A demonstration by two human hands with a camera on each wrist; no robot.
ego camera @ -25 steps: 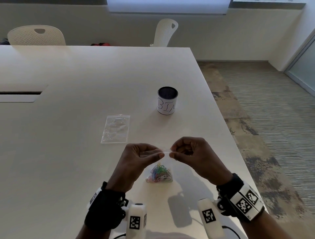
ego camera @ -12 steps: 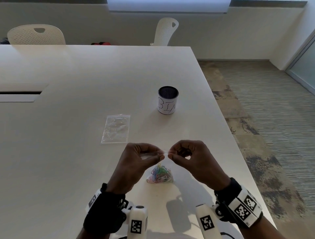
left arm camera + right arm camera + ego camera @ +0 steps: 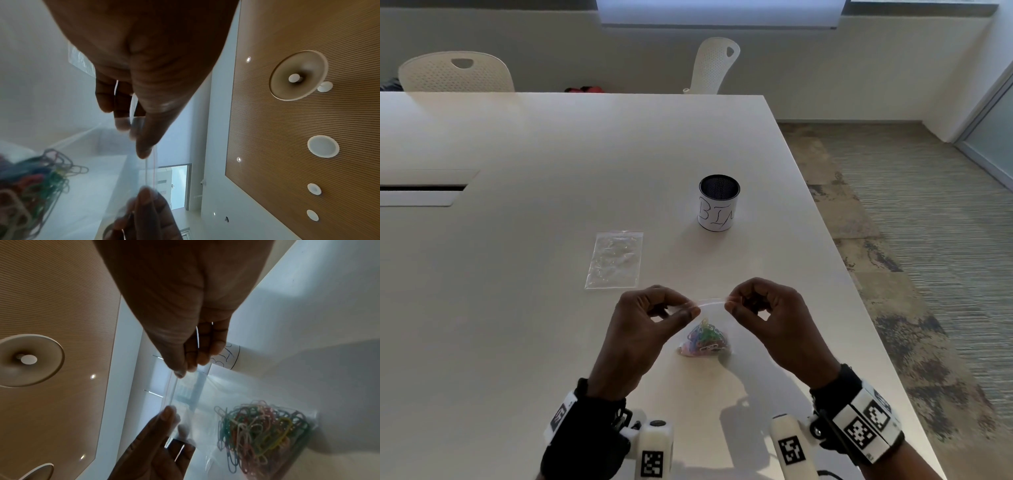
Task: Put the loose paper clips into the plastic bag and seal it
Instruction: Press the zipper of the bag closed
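Two hands up over the counter (image 3: 517,205), and I've got the plastic bag (image 3: 710,303) by its top strip: left hand (image 3: 650,322) pinching one end, right hand (image 3: 767,315) pinching the other. Paper clips (image 3: 704,339) sit bunched in the bottom, sagging onto the surface. Film's thin, floppy and probably slick, so I'd grip right on the stiffer zip ridge. Seal looks unfinished.

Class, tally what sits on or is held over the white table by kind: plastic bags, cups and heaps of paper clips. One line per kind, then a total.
Plastic bags: 2, the held bag and the flat empty bag
Cups: 1, the labelled cup
Heaps of paper clips: 1, the coloured clips inside the held bag
Total: 4
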